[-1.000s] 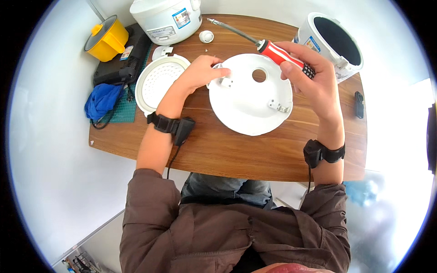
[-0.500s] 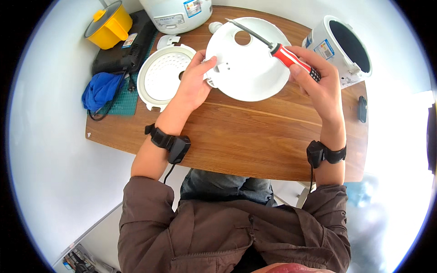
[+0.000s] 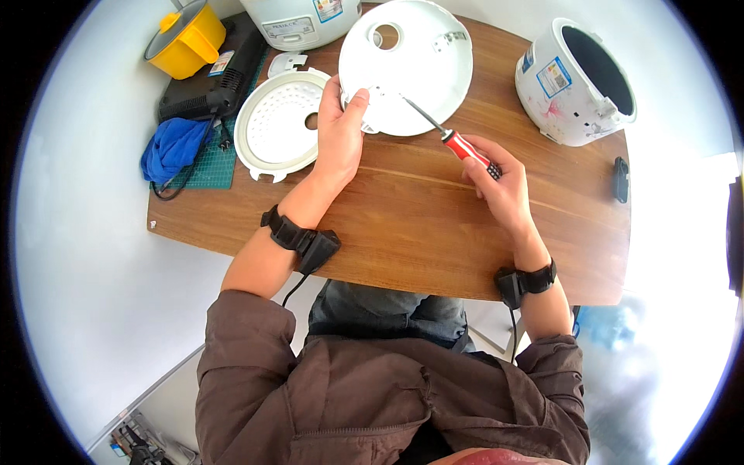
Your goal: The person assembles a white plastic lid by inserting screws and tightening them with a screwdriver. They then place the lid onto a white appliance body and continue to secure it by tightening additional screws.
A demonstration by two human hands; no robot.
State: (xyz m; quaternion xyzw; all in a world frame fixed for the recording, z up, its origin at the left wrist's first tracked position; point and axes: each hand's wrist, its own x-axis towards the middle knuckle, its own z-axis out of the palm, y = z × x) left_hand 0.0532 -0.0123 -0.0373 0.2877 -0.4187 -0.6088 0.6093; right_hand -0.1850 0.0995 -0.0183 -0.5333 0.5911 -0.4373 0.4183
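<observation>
A round white plastic cover [image 3: 422,70], like a rice cooker lid shell, has a round hole near its far side. My left hand [image 3: 341,128] grips its left near edge, the thumb lying over the inner face. In my right hand [image 3: 500,182] is a screwdriver [image 3: 467,149] with a red, white and black handle. Its metal shaft points up and left over the cover's near part; whether the tip touches is unclear. Left of the cover, a white inner lid [image 3: 271,124] with dimples and a centre hole lies on the wooden table [image 3: 434,240], partly behind my left hand.
At the right stands a white cooker body [image 3: 554,101] with a dark inside, a small black object [image 3: 621,180] near it. Another white appliance [image 3: 298,27] is at the back. A yellow pot [image 3: 186,50], black case [image 3: 225,85], blue cloth [image 3: 170,147] and green mat [image 3: 213,172] fill the left.
My left hand has shifted and tilted the cover, which now sits farther back and left. My right hand has moved left and nearer me, bringing the screwdriver's tip toward the cover's near part.
</observation>
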